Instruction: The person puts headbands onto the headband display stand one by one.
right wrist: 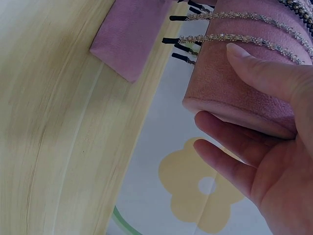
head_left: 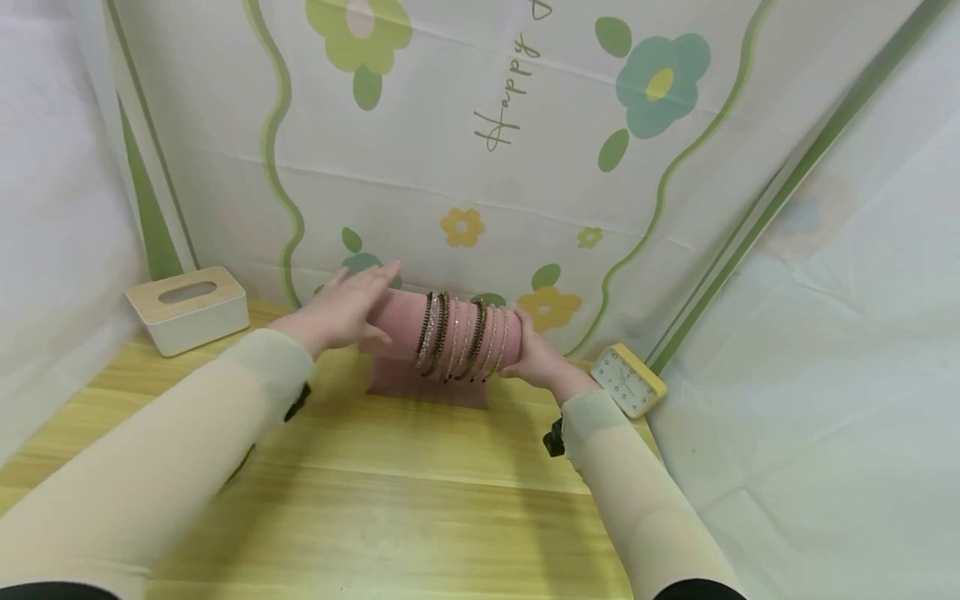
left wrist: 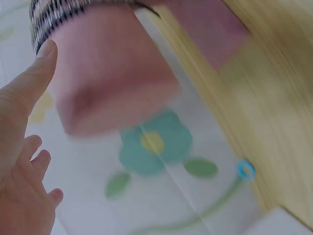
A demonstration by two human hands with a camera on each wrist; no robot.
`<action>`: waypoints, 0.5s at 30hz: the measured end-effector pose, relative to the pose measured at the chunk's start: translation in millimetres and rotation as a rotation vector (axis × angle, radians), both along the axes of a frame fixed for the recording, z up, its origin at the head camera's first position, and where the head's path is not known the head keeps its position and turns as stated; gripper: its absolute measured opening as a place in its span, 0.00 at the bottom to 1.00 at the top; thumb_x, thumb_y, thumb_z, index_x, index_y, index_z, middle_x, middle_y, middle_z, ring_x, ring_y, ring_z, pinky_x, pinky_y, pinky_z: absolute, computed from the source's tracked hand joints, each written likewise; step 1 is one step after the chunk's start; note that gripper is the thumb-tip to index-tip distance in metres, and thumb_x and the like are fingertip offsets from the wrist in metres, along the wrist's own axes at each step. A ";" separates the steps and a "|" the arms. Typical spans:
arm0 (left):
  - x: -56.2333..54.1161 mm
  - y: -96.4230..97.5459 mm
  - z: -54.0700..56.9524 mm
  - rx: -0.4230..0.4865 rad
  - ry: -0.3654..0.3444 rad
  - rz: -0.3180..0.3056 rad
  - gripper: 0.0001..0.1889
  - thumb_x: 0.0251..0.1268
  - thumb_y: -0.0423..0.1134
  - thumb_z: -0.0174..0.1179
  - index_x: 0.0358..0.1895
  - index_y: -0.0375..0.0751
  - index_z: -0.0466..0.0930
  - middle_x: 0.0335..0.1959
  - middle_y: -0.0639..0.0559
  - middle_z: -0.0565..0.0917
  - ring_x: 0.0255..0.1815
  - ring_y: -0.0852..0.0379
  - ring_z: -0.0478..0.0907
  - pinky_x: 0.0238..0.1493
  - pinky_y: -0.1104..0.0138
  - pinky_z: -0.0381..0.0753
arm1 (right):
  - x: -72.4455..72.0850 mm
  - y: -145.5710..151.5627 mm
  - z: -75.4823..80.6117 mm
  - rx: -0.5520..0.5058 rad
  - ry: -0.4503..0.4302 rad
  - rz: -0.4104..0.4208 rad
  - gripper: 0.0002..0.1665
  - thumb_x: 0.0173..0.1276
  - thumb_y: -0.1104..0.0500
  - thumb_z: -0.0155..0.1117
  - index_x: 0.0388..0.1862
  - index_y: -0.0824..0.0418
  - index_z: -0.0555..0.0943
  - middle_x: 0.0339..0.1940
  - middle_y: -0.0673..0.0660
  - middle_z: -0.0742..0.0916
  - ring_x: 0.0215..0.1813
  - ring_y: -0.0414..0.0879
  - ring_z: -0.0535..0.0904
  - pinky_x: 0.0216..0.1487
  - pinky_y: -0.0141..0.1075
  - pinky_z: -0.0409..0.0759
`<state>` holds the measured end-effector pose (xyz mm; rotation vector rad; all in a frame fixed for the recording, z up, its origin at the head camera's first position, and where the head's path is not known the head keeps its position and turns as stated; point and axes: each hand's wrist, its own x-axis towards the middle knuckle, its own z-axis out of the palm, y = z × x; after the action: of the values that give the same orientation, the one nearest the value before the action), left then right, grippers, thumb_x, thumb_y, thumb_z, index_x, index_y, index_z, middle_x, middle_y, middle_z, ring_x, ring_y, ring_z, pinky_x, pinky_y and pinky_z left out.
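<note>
A pink velvet headband stand [head_left: 397, 321] has a thick horizontal roll on a flat pink base [head_left: 427, 383]. Several headbands [head_left: 453, 337] arch over the roll, some dark and beaded, others thin and sparkly; their black tips [right wrist: 178, 18] stick out below in the right wrist view. My left hand [head_left: 341, 308] is at the roll's left end, its fingers extended and its thumb close to the nearest dark headband. At the right end, my right hand [head_left: 542, 358] grips the roll, thumb on the velvet beside a sparkly headband and other fingers about the end face.
A white tissue box [head_left: 198, 321] with a wooden lid stands at the left back of the wooden table [head_left: 390, 500]. At the right, a yellow alarm clock [head_left: 628, 381] leans by the cloth wall. A flower-printed curtain [head_left: 420, 167] hangs right behind the stand.
</note>
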<state>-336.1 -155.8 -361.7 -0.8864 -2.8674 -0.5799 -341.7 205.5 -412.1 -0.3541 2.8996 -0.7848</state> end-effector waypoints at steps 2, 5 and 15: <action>3.3 -24.0 0.3 -0.005 0.019 0.031 0.65 0.47 0.49 0.77 0.80 0.42 0.37 0.79 0.39 0.49 0.77 0.38 0.47 0.71 0.37 0.36 | 0.5 -0.5 0.2 0.003 -0.002 -0.005 0.75 0.53 0.61 0.81 0.80 0.45 0.33 0.70 0.69 0.70 0.64 0.60 0.72 0.64 0.50 0.70; 11.1 -64.0 -4.2 0.004 0.027 0.068 0.64 0.48 0.50 0.76 0.80 0.43 0.36 0.78 0.36 0.48 0.76 0.34 0.48 0.69 0.34 0.36 | 1.3 -1.2 0.7 0.000 0.001 -0.001 0.75 0.52 0.62 0.81 0.81 0.46 0.33 0.69 0.70 0.71 0.63 0.60 0.73 0.64 0.51 0.70; 53.1 -157.4 -52.1 -0.042 -0.047 0.132 0.63 0.45 0.52 0.76 0.78 0.31 0.42 0.77 0.30 0.47 0.73 0.26 0.47 0.66 0.31 0.33 | 2.2 -1.6 1.2 -0.018 0.002 0.019 0.75 0.52 0.64 0.80 0.81 0.48 0.33 0.69 0.71 0.70 0.63 0.61 0.73 0.65 0.51 0.69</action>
<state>-283.0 -313.3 -413.8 -0.6908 -2.9616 -0.5355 -339.5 203.9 -410.9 -0.3833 2.8886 -0.8080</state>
